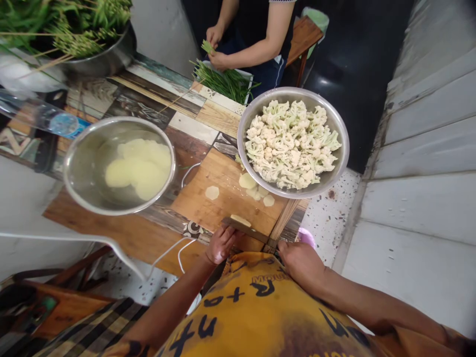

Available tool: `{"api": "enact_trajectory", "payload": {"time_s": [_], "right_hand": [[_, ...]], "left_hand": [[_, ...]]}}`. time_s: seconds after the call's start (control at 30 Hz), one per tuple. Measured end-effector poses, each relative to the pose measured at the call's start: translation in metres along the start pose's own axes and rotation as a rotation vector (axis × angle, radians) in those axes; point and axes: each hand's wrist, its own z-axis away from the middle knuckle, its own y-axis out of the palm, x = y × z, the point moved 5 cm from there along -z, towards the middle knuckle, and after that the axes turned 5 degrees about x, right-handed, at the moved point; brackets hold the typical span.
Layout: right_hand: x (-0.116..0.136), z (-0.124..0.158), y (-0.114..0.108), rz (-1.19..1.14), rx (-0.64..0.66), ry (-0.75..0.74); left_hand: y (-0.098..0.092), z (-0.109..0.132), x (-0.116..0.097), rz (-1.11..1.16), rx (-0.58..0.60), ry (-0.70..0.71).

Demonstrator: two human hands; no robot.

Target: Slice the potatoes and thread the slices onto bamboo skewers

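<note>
My right hand is closed round the handle of a kitchen knife, its blade pointing left over a wooden cutting board. Close to the blade's tip is my left hand, fingers drawn together at the board's near edge; whatever they hold is hidden behind the blade. A pale potato slice lies against the far side of the blade. More cut pieces are scattered farther up the board, with one separate slice to their left.
Left of the board stands a metal bowl of potato slices in water. A wide bowl of cauliflower overhangs the board's far right. Across the table, another person's hands handle green stalks. Skewered greens fill a basin, back left.
</note>
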Motion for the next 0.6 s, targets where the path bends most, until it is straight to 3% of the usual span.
{"api": "enact_trajectory", "payload": {"time_s": [0.33, 0.6], "right_hand": [[0.0048, -0.0077, 0.0032, 0.016, -0.008, 0.010], [0.0099, -0.0095, -0.0024, 0.010, -0.001, 0.001]], "left_hand": [[-0.0026, 0.0001, -0.0001, 0.056, -0.050, 0.011], [0.0024, 0.0070, 0.0015, 0.036, -0.001, 0.041]]}}
